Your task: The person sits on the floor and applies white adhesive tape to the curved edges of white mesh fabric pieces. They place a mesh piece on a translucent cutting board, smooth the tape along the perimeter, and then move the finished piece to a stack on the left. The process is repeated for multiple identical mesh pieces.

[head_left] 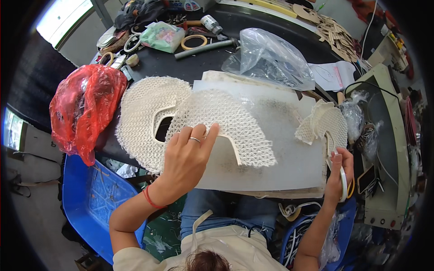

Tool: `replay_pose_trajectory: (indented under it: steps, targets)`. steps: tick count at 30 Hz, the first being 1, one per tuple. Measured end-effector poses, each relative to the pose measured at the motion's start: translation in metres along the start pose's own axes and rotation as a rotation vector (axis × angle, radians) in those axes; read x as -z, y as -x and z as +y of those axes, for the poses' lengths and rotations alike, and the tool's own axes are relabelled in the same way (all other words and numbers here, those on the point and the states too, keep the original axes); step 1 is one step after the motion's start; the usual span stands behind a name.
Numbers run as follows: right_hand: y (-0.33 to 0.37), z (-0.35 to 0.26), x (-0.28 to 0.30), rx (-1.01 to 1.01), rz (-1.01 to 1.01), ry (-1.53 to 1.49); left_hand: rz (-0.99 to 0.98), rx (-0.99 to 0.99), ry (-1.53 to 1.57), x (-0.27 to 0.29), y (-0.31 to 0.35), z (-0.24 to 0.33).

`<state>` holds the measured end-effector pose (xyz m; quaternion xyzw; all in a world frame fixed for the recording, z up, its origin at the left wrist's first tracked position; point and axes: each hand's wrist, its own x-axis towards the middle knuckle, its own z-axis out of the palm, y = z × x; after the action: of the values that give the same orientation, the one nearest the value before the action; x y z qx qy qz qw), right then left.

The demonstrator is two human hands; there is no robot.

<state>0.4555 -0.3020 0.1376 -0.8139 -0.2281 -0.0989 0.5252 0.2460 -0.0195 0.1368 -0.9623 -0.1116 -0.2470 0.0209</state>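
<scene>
A curved, cream woven mesh piece (217,108) with a bound inner edge lies over the pale sheet (289,167). My left hand (187,156) grips its inner edge, the thumb hidden beneath the fingers. To its left, and partly under it, are more cream woven pieces (140,117), seemingly stacked, curving round a dark opening. At the right my right hand (340,176) is closed on another curved woven piece (332,119), holding it at its narrow lower end. A white strip (344,180) hangs past those fingers, beside a yellow-orange loop (351,189) that I cannot make out fully.
A red plastic bag (86,108) stands left, above a blue bin (97,198). Clear plastic bags (275,56) lie behind the sheet. Tape rings (194,42), a grey rod (203,49) and a floral packet (162,36) sit farther back. A second blue bin (346,226) holds white cords.
</scene>
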Motion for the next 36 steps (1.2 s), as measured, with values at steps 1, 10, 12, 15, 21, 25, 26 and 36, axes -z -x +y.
replay_pose_trajectory:
  steps: [1,10,12,15,21,25,26,36]
  targets:
    - [0.001,-0.009,0.0,0.001,-0.08,0.025,-0.018,0.019,0.022,-0.012,0.007,0.001]
    - [0.026,-0.071,-0.115,-0.226,-0.561,-0.223,0.026,0.01,-0.01,-0.013,0.017,-0.007]
    - [0.028,-0.07,-0.121,-0.278,-0.584,-0.288,0.002,0.102,-0.01,-0.006,0.023,-0.018]
    - [0.018,-0.049,-0.1,-0.303,-0.528,-0.312,-0.156,0.381,-0.235,0.003,0.051,-0.079]
    - [0.026,-0.034,-0.055,-0.326,-0.502,-0.059,-0.244,0.441,-0.258,-0.018,0.063,-0.151]
    - [0.018,-0.038,-0.041,-0.1,-0.275,0.033,-0.05,0.333,-0.237,0.004,0.03,-0.125]
    - [0.014,-0.04,-0.03,-0.12,-0.213,-0.031,0.007,0.283,-0.071,0.012,0.016,-0.098]
    - [0.039,-0.049,-0.038,-0.276,-0.77,-0.116,-0.328,-0.302,0.647,-0.035,0.003,0.063]
